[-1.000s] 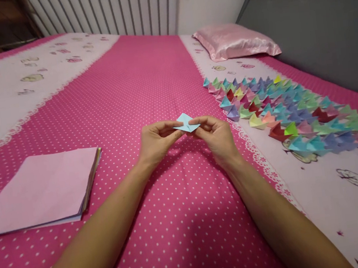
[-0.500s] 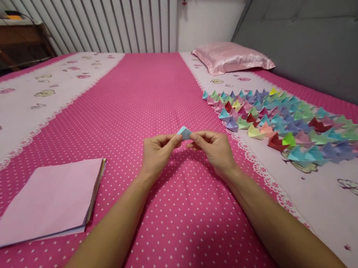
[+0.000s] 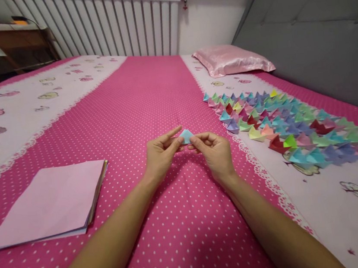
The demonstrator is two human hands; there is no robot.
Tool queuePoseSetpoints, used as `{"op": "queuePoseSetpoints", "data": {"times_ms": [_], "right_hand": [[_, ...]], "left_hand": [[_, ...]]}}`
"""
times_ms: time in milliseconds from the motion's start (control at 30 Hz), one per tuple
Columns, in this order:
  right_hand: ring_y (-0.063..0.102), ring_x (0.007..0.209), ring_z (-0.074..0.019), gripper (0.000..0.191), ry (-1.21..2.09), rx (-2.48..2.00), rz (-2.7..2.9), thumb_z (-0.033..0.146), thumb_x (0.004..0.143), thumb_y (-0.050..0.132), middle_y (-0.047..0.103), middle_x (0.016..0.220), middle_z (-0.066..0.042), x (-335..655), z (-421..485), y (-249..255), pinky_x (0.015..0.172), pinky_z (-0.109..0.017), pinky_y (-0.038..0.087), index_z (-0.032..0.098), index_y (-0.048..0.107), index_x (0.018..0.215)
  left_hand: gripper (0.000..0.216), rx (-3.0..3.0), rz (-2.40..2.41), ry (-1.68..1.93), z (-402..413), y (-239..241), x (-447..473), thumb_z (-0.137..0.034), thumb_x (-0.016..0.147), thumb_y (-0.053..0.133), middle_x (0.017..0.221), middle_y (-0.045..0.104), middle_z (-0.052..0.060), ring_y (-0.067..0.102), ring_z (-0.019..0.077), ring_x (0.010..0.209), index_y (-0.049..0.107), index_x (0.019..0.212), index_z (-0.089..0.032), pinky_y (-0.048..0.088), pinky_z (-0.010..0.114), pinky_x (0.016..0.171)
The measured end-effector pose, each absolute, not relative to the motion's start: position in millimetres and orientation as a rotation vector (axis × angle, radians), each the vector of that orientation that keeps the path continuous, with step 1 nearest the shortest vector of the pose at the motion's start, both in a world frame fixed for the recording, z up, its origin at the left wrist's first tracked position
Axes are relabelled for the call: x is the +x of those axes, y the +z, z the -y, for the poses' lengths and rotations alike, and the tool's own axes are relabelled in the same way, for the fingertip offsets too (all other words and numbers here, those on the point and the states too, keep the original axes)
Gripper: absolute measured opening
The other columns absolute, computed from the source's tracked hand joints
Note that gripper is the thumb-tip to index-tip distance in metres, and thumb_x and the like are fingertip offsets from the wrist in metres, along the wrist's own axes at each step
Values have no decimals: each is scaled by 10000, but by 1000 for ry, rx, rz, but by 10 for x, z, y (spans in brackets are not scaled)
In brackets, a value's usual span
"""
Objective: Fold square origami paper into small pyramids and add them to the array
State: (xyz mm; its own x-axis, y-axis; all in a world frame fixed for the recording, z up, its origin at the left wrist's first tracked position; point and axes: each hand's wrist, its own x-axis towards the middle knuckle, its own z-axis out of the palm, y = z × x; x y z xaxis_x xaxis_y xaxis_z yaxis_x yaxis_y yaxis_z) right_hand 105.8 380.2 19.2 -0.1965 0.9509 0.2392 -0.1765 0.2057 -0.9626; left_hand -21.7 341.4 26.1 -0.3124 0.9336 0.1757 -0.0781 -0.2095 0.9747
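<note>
A small light-blue folded paper piece (image 3: pixel 186 135) is pinched between my two hands above the pink dotted bedspread (image 3: pixel 164 223). My left hand (image 3: pixel 160 155) grips its left side with thumb and fingers, the index finger stretched out over it. My right hand (image 3: pixel 213 151) pinches its right side with curled fingers. Both forearms reach in from the bottom edge. Most of the paper is hidden by my fingertips.
A stack of square paper sheets (image 3: pixel 48 203), pink on top, lies at the left. Several coloured folded paper pieces (image 3: pixel 282 127) lie in rows at the right. A pink satin pillow (image 3: pixel 230 59) and a grey headboard (image 3: pixel 313 35) stand beyond. A white radiator (image 3: pixel 120 26) runs along the far wall.
The blue paper was a flat open diamond a second ago; now it is folded smaller between my fingertips. My left index finger has lifted and stretched out. The view has tilted up slightly.
</note>
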Motion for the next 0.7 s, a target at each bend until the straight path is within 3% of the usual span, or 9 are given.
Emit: {"op": "queuePoseSetpoints", "data": {"times_ms": [133,300,467,700], "right_hand": [[652,623,-135,197,1237,-800,1343,340,698,677,670,677,-4,1057,-3805,188,610,-264,508,181,606,791],[669,671,-148,293,1263,-793,1366,340,713,662,692,732,-11,1058,-3798,190,637,-279,526,203,610,967],[671,646,-144,267,1317,-787,1372,343,715,658,703,777,-34,1062,-3811,166,615,-272,536,179,646,925],[647,555,-123,236,1375,-868,1353,324,703,673,676,618,-10,1048,-3854,140,522,-224,504,152,649,863]], "left_hand": [[337,1255,-1319,1607,-3409,242,-240,-342,721,655,929,710,47,650,138,707,660,1035,-220,534,300,721],[302,1286,-1369,1568,-3402,251,-248,-328,734,637,895,716,42,652,147,701,673,1010,-210,541,310,716],[248,1228,-1324,1528,-3401,287,-235,-307,720,654,827,721,57,663,163,713,707,924,-176,533,294,709],[172,1159,-1290,1434,-3429,268,-245,-269,733,645,677,710,52,626,105,551,717,837,-153,496,206,562]]}}
